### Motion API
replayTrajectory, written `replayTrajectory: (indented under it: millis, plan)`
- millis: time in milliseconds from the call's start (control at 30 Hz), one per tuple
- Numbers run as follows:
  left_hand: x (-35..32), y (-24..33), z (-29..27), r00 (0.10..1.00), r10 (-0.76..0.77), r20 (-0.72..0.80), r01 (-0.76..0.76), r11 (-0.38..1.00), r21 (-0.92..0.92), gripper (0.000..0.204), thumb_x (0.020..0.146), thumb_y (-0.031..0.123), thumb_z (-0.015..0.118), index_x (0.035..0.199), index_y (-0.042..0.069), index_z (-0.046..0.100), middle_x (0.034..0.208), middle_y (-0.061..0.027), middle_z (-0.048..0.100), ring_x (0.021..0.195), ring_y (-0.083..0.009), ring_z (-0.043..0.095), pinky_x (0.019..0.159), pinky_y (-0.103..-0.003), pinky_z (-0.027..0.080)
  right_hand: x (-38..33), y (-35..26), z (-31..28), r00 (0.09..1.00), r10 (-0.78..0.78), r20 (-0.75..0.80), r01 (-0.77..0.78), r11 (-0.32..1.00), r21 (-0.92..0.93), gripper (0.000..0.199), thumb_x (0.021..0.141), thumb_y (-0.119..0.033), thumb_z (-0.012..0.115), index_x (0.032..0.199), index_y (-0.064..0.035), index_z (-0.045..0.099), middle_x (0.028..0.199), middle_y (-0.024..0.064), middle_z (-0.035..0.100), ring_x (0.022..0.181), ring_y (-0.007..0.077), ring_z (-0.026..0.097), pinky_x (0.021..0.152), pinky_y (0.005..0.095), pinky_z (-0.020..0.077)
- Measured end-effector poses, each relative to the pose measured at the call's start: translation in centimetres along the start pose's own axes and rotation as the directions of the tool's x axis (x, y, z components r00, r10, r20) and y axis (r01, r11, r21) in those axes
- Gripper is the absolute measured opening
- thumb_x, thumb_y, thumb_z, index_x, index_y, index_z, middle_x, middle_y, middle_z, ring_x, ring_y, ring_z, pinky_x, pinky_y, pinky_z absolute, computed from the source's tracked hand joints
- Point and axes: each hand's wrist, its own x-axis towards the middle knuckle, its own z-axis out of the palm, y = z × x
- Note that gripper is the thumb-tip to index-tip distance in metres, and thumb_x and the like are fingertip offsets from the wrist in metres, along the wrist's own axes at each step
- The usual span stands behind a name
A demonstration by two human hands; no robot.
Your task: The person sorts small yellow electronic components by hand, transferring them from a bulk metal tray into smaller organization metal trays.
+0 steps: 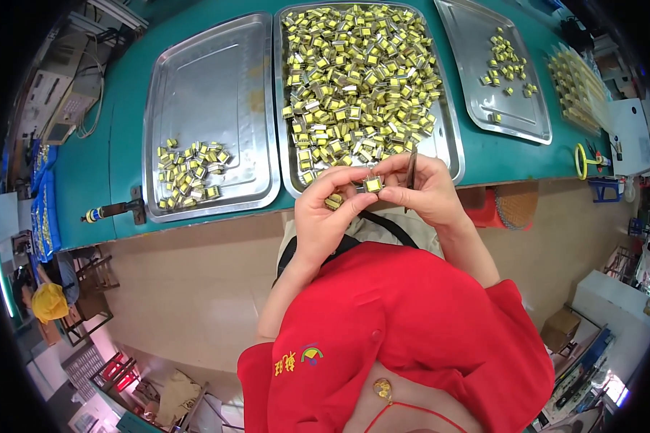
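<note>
Comp. (372,185), blocky, yel. & metallic, btwn both hands (323,213) (432,193)

Glossy beige floor (188,303); green worktable (126,159)

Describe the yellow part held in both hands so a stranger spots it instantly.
On the green table, find the middle metal tray of three, heaped with parts. At its near edge, the left hand and right hand meet. The small yellow-faced block is pinched between both hands' fingertips; its neighbour sits in the left hand alone.
</note>
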Motion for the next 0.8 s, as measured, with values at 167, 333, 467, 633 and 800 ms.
replayTrajectory:
  millis: [167, 333, 467, 633, 800]
  plan:
    - [0.0, -0.4, 0.0, 1.000, -0.007, 0.000, 0.007, 1.000, -0.012, 0.028, 0.077, -0.003, 0.072, 0.103, -0.001, 0.065, 0.097, -0.0031, 0.060, 0.069, -0.0054, 0.049, 0.066, -0.019, 0.041, 0.0, 0.3, 0.1, 0.998, -0.054, -0.017, 0.054, 0.998, -0.013, 0.026, 0.081, -0.001, 0.072, 0.105, 0.0033, 0.064, 0.073, -0.0036, 0.055, 0.063, 0.0015, 0.047, 0.055, 0.0176, 0.0356]
    - [0.3, -0.6, -0.2, 0.998, 0.057, 0.022, -0.059, 0.997, 0.056, 0.032, 0.077, -0.003, 0.071, 0.109, -0.001, 0.065, 0.097, -0.0029, 0.059, 0.070, -0.0057, 0.049, 0.066, -0.019, 0.041, 0.0, 0.6, 0.1, 0.995, -0.078, -0.056, 0.077, 0.997, -0.018, 0.026, 0.079, -0.001, 0.073, 0.104, 0.0024, 0.065, 0.074, -0.0030, 0.057, 0.062, 0.0019, 0.047, 0.056, 0.0177, 0.0360]
    - [0.3, -0.5, 0.1, 0.999, -0.010, 0.031, 0.010, 1.000, 0.005, 0.034, 0.083, 0.002, 0.068, 0.117, 0.001, 0.063, 0.097, -0.0020, 0.058, 0.070, -0.0056, 0.049, 0.066, -0.019, 0.040, 0.3, 0.6, 0.6, 0.948, -0.310, -0.065, 0.288, 0.930, -0.229, 0.029, 0.077, -0.001, 0.075, 0.104, 0.0001, 0.066, 0.078, -0.0015, 0.057, 0.062, 0.0026, 0.047, 0.055, 0.0179, 0.0351]
    - [0.2, -0.5, 0.2, 0.930, -0.319, 0.185, 0.367, 0.753, -0.547, 0.031, 0.094, 0.012, 0.058, 0.122, 0.000, 0.058, 0.091, -0.0008, 0.059, 0.063, -0.0039, 0.043, 0.056, -0.018, 0.034, 0.0, -0.3, 1.5, 0.905, -0.426, 0.014, 0.374, 0.778, -0.505, 0.032, 0.075, -0.001, 0.076, 0.106, -0.0031, 0.068, 0.084, -0.0001, 0.055, 0.062, 0.0030, 0.044, 0.053, 0.0182, 0.0329]
    - [0.3, -0.6, 0.2, 0.912, -0.340, 0.229, 0.402, 0.633, -0.661, 0.032, 0.097, 0.015, 0.053, 0.124, -0.002, 0.056, 0.079, 0.0009, 0.056, 0.058, -0.0030, 0.037, 0.049, -0.018, 0.027, -0.1, -0.4, 1.2, 0.927, -0.368, -0.066, 0.300, 0.837, -0.458, 0.030, 0.075, -0.003, 0.076, 0.104, -0.0033, 0.069, 0.083, -0.0009, 0.053, 0.060, 0.0025, 0.040, 0.052, 0.0184, 0.0308]
